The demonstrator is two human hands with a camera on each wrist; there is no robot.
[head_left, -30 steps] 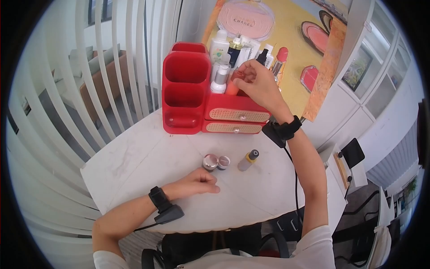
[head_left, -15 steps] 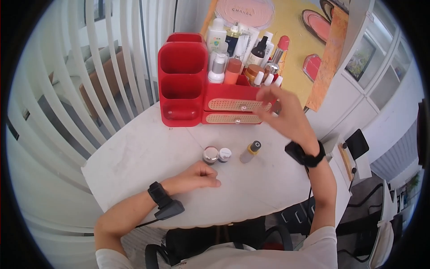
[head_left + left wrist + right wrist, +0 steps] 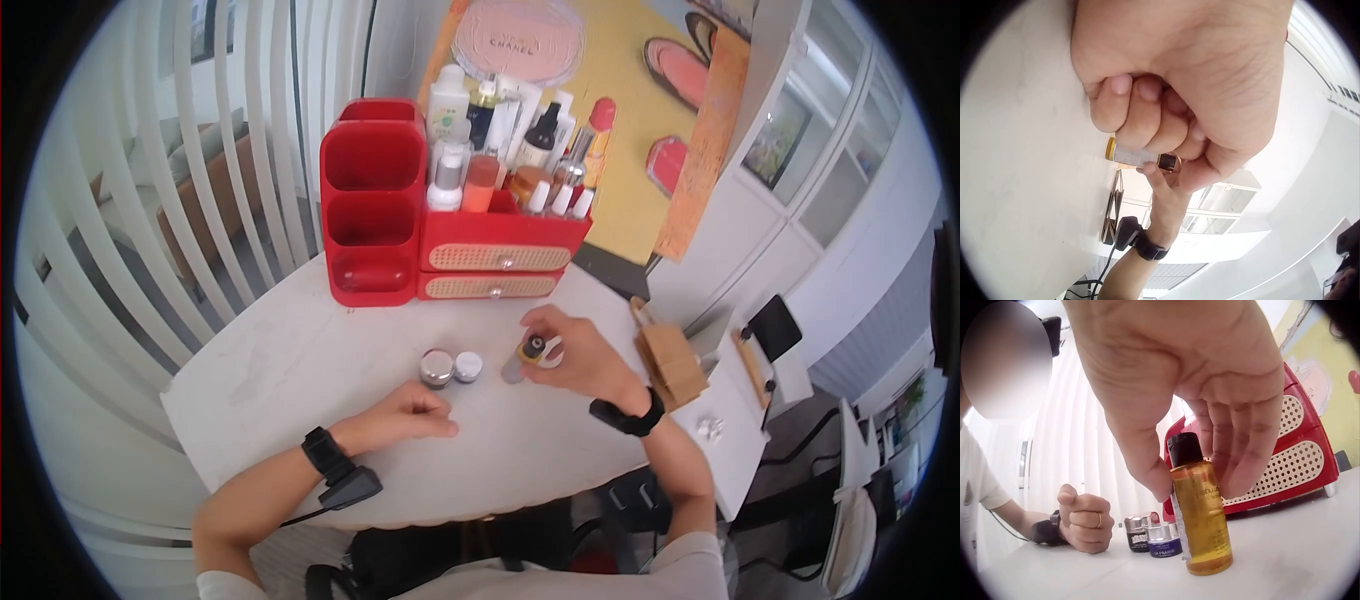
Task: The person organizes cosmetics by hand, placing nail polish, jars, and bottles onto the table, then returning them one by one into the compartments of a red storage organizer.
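Observation:
My right hand point(image 3: 585, 362) holds a small bottle of amber oil point(image 3: 1205, 519) around its upper part, thumb on one side and fingers on the other. This bottle has a black cap and stands upright on the table. My left hand point(image 3: 405, 416) rests on the tabletop with its fingers curled in and nothing in them. Just beyond that hand are two small cream jars: a larger silver-lidded jar point(image 3: 436, 368) and a smaller jar point(image 3: 468, 367) with a blue base. They stand side by side, left of the bottle.
A red cosmetics organizer point(image 3: 372, 220) with two drawers stands at the back, its right part crowded with several bottles and tubes. Its left compartments point(image 3: 372, 163) are open-topped. A paper bag point(image 3: 672, 362) is right of the white table point(image 3: 270, 370). White slats line the left.
My right hand has come away from an orange-red bottle in the organizer, down to the amber bottle on the table, and now grips it. My left hand keeps its place on the table.

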